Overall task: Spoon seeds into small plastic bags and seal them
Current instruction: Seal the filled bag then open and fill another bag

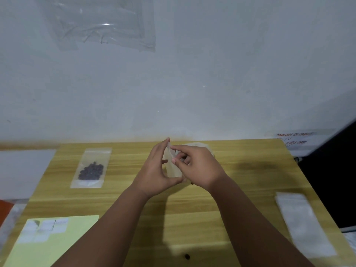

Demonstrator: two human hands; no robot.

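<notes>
A small clear plastic bag [172, 166] is held upright above the middle of the wooden table [240, 189]. My left hand [156, 170] grips it between thumb at the bottom and fingers at the top. My right hand [194, 164] pinches the bag's top edge with its fingertips. Behind my right hand a clear round container [198, 145] is mostly hidden. A sealed bag of dark seeds [91, 168] lies flat on the table's left side. No spoon is visible.
A stack of empty clear bags [304, 222] lies near the table's right edge. A yellow-green sheet with white labels [54, 239] sits at the front left. One loose dark seed [187, 256] lies near the front edge. The wall stands right behind the table.
</notes>
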